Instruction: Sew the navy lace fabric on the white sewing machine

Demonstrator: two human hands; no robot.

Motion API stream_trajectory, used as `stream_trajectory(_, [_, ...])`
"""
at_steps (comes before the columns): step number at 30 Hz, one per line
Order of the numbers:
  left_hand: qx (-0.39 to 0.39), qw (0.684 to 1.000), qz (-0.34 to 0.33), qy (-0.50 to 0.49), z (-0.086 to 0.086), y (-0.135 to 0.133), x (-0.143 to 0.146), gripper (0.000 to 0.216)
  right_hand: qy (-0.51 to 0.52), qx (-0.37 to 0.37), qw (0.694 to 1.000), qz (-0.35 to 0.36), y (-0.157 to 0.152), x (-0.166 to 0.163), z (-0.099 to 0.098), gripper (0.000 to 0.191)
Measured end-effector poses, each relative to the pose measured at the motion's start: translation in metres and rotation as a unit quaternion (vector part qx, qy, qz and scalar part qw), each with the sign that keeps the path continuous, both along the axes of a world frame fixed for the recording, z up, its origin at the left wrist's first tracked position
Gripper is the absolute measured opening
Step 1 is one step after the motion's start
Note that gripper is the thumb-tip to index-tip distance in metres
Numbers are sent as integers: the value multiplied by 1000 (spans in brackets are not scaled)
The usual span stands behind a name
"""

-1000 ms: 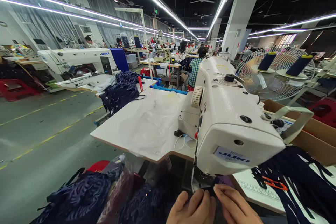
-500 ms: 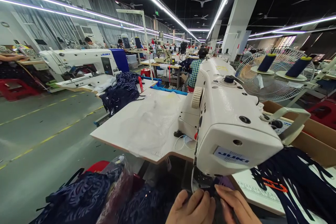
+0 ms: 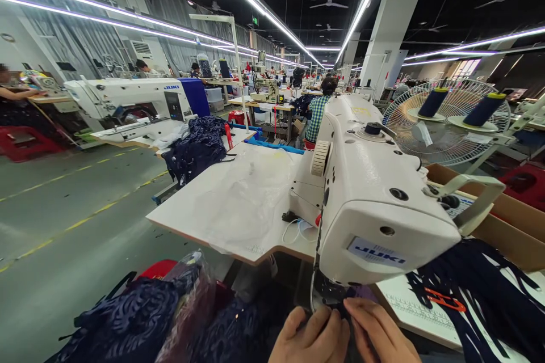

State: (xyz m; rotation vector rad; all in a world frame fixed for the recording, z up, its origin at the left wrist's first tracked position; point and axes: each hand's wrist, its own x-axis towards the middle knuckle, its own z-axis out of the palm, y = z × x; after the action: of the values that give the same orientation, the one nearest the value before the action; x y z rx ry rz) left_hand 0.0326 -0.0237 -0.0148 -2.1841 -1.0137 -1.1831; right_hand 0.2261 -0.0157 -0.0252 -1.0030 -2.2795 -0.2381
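Barely any change vs 0.5 s ago: both hands stay pinched on the dark fabric (image 3: 347, 313) under the needle end of the sewing machine (image 3: 374, 193). Left hand (image 3: 313, 337) fingers curled, pressing the cloth; right hand (image 3: 378, 334) fingertips on it too, touching the left. Navy strips (image 3: 481, 289) lie right of the head. Beyond: 2 thread cones (image 3: 460, 103), fan (image 3: 443, 125), plastic sheet (image 3: 242, 198).

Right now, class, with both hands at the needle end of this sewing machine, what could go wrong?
1. Both hands, left hand and right hand, pinch dark fabric close under the sewing machine head; fingertips might get hurt.
2. Dark straps piled beside the head could snag or get dragged in.
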Motion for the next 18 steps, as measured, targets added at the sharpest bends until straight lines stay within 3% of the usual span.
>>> stream_trajectory(8, [13,1000,4,11,3,2,0,36,-65,31,997,8,2,-2,6,35])
stream_trajectory(13, [9,999,3,37,-5,0,-3,39,-135,47,990,9,2,-1,8,42])
stream_trajectory(18, [5,999,23,28,-11,-1,1,35,-106,14,993,44,4,2,16,37])
